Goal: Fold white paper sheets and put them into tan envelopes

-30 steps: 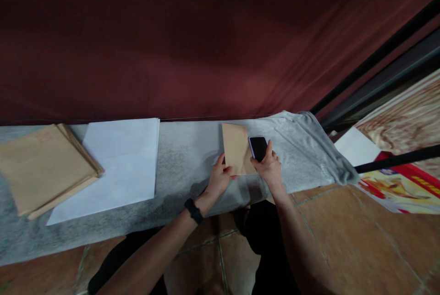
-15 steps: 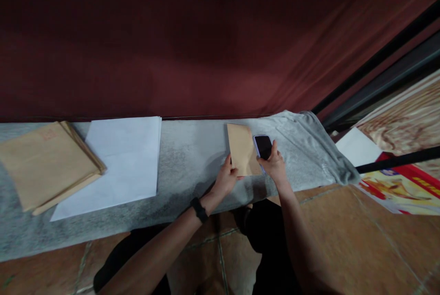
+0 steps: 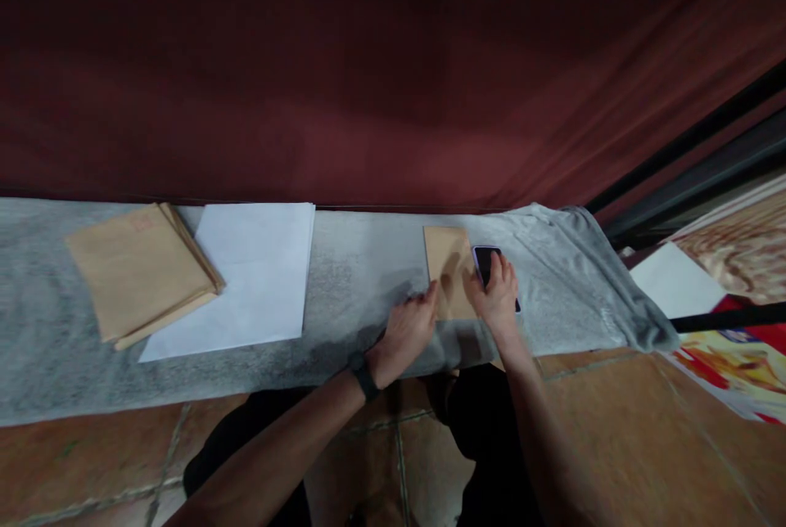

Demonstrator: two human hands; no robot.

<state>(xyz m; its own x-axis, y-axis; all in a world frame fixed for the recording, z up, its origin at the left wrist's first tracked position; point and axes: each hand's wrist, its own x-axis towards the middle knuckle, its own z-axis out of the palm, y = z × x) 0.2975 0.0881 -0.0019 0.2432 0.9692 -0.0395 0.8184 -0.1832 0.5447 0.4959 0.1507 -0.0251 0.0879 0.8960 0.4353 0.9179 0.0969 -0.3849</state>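
A small brown paper envelope (image 3: 447, 253), possibly folded, lies flat on the grey cloth. My left hand (image 3: 410, 332) rests at its lower left edge, index finger stretched onto the paper and the other fingers loosely curled. Just right of the envelope, a phone (image 3: 482, 258) with a dark screen and pale purple rim lies face up. Over that phone is my right hand (image 3: 500, 294), fingers spread, its thumb at the envelope's right edge. Both hands are open and hold nothing.
Large white paper sheets (image 3: 261, 273) lie to the left, partly under a stack of brown envelopes (image 3: 141, 269). The grey cloth (image 3: 359, 253) covers a long, narrow surface against a dark red curtain (image 3: 393, 142). Black bars (image 3: 725, 321) and a colourful box (image 3: 737, 363) are at right.
The envelope, raised in my left hand before, now lies flat, and that hand has let go. My right hand has let go of the phone, which lies on the cloth. The view has shifted left.
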